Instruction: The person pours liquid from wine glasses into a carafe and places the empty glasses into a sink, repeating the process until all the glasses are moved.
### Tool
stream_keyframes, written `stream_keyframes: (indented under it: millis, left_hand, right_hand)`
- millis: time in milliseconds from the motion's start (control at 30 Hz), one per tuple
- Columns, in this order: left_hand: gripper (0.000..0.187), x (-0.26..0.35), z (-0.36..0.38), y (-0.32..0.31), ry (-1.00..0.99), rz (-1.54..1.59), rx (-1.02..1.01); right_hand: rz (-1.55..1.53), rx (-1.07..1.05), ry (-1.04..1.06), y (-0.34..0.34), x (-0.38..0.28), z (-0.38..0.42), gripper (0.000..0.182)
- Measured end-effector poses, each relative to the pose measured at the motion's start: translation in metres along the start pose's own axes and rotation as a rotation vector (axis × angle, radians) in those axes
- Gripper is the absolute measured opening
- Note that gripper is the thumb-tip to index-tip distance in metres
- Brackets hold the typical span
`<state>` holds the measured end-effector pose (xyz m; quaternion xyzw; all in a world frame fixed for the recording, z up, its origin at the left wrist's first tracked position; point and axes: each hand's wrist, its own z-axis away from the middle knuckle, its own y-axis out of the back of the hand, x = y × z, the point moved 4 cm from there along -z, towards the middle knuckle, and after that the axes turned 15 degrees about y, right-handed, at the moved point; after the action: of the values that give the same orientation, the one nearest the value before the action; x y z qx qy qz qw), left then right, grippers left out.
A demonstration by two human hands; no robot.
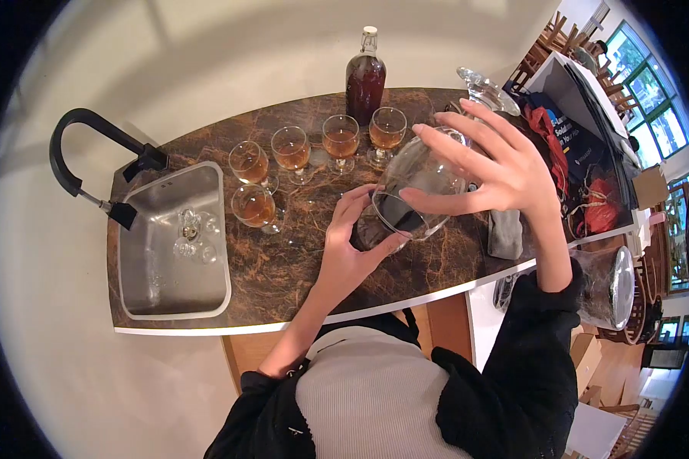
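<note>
A large, rounded clear glass jar (429, 172) is tilted above the counter, its wide mouth facing down and left, toward me. My left hand (354, 239) is closed on the rim, thumb at the near edge and fingers on the far side. My right hand (497, 170) spans the jar's body with the fingers spread and curved over it. Several stemmed glasses with amber liquid (291, 150) stand upright to the left and behind the jar. A swing-top bottle of dark red-brown liquid (365, 83) stands behind them, its top closed.
A steel sink (172, 294) with a black faucet (73, 149) is at the left. Clear glass pieces lie at the back right (488, 92) and beyond my right elbow (606, 289). A grey cloth (505, 234) rests near a box of bags (601, 206).
</note>
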<state>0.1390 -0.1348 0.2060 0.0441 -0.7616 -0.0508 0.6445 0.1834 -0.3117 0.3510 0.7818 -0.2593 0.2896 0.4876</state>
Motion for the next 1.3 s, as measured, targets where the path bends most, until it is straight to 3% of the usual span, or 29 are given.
stream_keyframes:
  millis: [367, 600, 733, 867, 1067, 1167, 1233, 1300]
  left_hand:
    - [0.065, 0.002, 0.002, -0.001, 0.006, -0.015, -0.028]
    - [0.067, -0.001, 0.002, -0.002, -0.043, -0.062, -0.001]
    - [0.066, -0.001, 0.004, -0.002, -0.024, -0.118, 0.017]
    - [0.067, -0.001, 0.003, -0.003, -0.004, -0.102, 0.005]
    - [0.069, -0.006, 0.005, -0.004, -0.005, -0.134, 0.037]
    - [0.071, -0.009, 0.006, -0.005, -0.016, -0.135, 0.034]
    - [0.073, -0.008, 0.007, -0.004, 0.032, -0.136, 0.026]
    - [0.075, -0.007, 0.010, -0.003, 0.044, -0.123, 0.025]
  right_hand:
    - [-0.010, 0.015, -0.016, -0.001, -0.001, 0.005, 0.065]
    - [0.007, -0.087, -0.018, -0.002, -0.005, 0.003, 0.066]
    - [0.074, -0.062, -0.017, -0.003, -0.001, 0.002, 0.052]
    - [0.047, -0.046, -0.053, -0.003, 0.002, 0.006, 0.060]
    - [-0.247, -0.073, -0.313, -0.004, 0.010, 0.011, 0.061]
    - [-0.556, -0.010, -0.498, -0.015, 0.010, 0.027, 0.063]
    - [-0.718, 0.077, -0.553, -0.029, 0.005, 0.043, 0.075]
    - [-0.935, 0.175, -0.755, -0.037, -0.002, 0.059, 0.081]
